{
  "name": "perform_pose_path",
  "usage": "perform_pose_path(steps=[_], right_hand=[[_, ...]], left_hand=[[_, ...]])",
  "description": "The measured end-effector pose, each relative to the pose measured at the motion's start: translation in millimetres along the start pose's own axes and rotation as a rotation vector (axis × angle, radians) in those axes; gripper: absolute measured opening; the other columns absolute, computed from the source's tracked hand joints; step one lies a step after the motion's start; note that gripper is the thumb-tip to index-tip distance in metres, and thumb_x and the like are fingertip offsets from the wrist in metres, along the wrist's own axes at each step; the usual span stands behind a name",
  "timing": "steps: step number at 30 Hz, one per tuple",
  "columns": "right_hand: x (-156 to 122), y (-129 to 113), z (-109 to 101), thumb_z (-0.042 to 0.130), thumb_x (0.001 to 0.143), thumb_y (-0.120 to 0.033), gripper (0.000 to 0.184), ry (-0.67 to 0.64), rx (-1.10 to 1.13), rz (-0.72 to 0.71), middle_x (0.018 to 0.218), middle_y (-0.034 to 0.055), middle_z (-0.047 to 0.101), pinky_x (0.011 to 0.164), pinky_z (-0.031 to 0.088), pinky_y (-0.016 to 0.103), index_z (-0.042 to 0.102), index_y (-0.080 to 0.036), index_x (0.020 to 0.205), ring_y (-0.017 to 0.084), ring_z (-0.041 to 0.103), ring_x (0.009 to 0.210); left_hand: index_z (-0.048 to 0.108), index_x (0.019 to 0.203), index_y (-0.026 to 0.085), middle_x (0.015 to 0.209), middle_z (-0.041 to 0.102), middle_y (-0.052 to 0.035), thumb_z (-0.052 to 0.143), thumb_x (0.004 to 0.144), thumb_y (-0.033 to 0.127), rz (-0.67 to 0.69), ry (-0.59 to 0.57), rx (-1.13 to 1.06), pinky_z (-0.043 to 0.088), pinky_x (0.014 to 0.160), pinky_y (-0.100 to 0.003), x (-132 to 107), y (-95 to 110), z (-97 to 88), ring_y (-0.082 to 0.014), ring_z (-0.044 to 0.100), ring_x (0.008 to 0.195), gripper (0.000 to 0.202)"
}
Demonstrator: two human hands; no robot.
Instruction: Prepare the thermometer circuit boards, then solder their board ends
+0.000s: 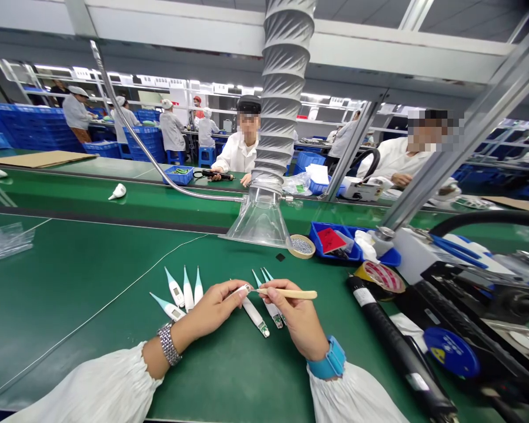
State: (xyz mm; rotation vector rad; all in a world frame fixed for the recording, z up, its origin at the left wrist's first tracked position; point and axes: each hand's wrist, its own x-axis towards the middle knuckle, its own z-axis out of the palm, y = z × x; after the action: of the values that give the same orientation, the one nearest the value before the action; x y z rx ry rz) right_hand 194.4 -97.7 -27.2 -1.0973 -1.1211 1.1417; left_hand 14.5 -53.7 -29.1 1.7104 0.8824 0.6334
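Observation:
Pinched in the fingertips of my left hand [218,302] is a small white plastic piece [245,289]; the fingers partly cover it. My right hand [297,317] grips a slim tool with a pale wooden handle [297,294], its thin metal tip pointing left at the white piece. Below the fingertips lies a white digital thermometer [255,317] with its near end uncovered, showing green circuit board. More opened thermometers [273,312] lie partly behind my right hand. Several white thermometers with light blue tips [175,291] are fanned out beside my left hand.
A clear extraction hood [260,220] hangs ahead. Right of it stand a round dish of small metallic bits [302,247] and blue bins [335,241]. Tape [381,277] and a black electric screwdriver-like tool [392,346] lie at right. Co-workers sit across the green belt [180,205].

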Motion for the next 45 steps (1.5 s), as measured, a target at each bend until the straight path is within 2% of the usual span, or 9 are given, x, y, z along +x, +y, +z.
perform_pose_path(steps=[8,15,19,25,31,34,39,42,45], right_hand=[[1,-1,-1,0.068,0.072,-0.044,0.030,-0.050,0.037,0.035,0.082,0.0065,0.069,0.072,0.051,0.031,0.065,-0.016,0.082,0.016,0.064,0.075],[-1,-3,3,0.068,0.071,-0.042,0.026,0.001,-0.117,-0.042,0.076,0.0044,0.070,0.069,0.052,0.030,0.067,-0.018,0.080,0.017,0.064,0.072],[-3,-1,5,0.064,0.076,-0.038,0.021,0.041,-0.219,-0.157,0.079,0.0048,0.069,0.068,0.051,0.029,0.070,-0.019,0.080,0.018,0.063,0.074],[-4,4,7,0.060,0.080,-0.029,0.012,0.067,-0.312,-0.340,0.082,0.0044,0.070,0.069,0.051,0.029,0.070,-0.021,0.082,0.018,0.064,0.077],[-4,13,7,0.055,0.083,-0.014,0.018,-0.016,-0.497,-0.639,0.089,0.0035,0.070,0.079,0.049,0.030,0.068,-0.022,0.092,0.017,0.064,0.086],[-4,14,8,0.054,0.084,-0.013,0.017,-0.031,-0.536,-0.682,0.089,0.0036,0.069,0.080,0.048,0.028,0.066,-0.020,0.092,0.016,0.063,0.086],[-7,11,6,0.046,0.090,-0.023,0.017,0.045,-0.461,-0.532,0.086,0.0036,0.066,0.071,0.048,0.025,0.063,-0.020,0.093,0.014,0.062,0.080],[-8,11,4,0.039,0.093,-0.028,0.023,0.133,-0.394,-0.490,0.080,0.0021,0.063,0.070,0.047,0.025,0.060,-0.020,0.099,0.013,0.060,0.075],[-6,13,2,0.035,0.094,-0.030,0.028,0.182,-0.404,-0.462,0.069,-0.0003,0.057,0.063,0.044,0.024,0.060,-0.019,0.101,0.011,0.054,0.063]], left_hand=[[0.060,0.113,0.018,0.075,0.054,-0.0011,0.041,0.089,0.046,0.028,-0.097,0.056,0.036,0.056,-0.022,-2,7,-7.5,-0.0112,0.042,0.059,0.041],[0.061,0.112,0.018,0.087,0.059,-0.0038,0.041,0.091,0.042,0.090,-0.044,0.105,0.041,0.078,-0.027,-1,4,-4.8,-0.0165,0.051,0.080,0.037],[0.061,0.112,0.018,0.097,0.061,-0.0049,0.042,0.091,0.040,0.100,-0.013,0.114,0.041,0.083,-0.028,1,3,-3.9,-0.0174,0.053,0.087,0.035],[0.061,0.110,0.018,0.101,0.063,-0.0043,0.042,0.091,0.039,0.095,0.043,0.124,0.042,0.085,-0.028,3,2,-0.2,-0.0183,0.055,0.093,0.034],[0.061,0.108,0.018,0.107,0.062,-0.0047,0.042,0.091,0.036,0.115,0.125,0.153,0.039,0.090,-0.028,4,-7,3.8,-0.0185,0.054,0.100,0.032],[0.061,0.108,0.016,0.104,0.063,-0.0049,0.043,0.090,0.036,0.087,0.106,0.135,0.040,0.088,-0.028,5,-6,4.5,-0.0185,0.055,0.098,0.032],[0.061,0.106,0.017,0.094,0.062,-0.0034,0.042,0.090,0.039,0.043,0.074,0.110,0.040,0.079,-0.026,3,-2,5.3,-0.0172,0.054,0.086,0.034],[0.061,0.102,0.015,0.080,0.058,-0.0015,0.043,0.089,0.043,0.000,0.093,0.095,0.039,0.066,-0.024,4,-3,4.8,-0.0142,0.050,0.070,0.036],[0.058,0.105,0.014,0.068,0.049,0.0021,0.044,0.087,0.049,-0.066,0.067,-0.013,0.032,0.052,-0.022,4,-5,4.5,-0.0097,0.039,0.054,0.042]])
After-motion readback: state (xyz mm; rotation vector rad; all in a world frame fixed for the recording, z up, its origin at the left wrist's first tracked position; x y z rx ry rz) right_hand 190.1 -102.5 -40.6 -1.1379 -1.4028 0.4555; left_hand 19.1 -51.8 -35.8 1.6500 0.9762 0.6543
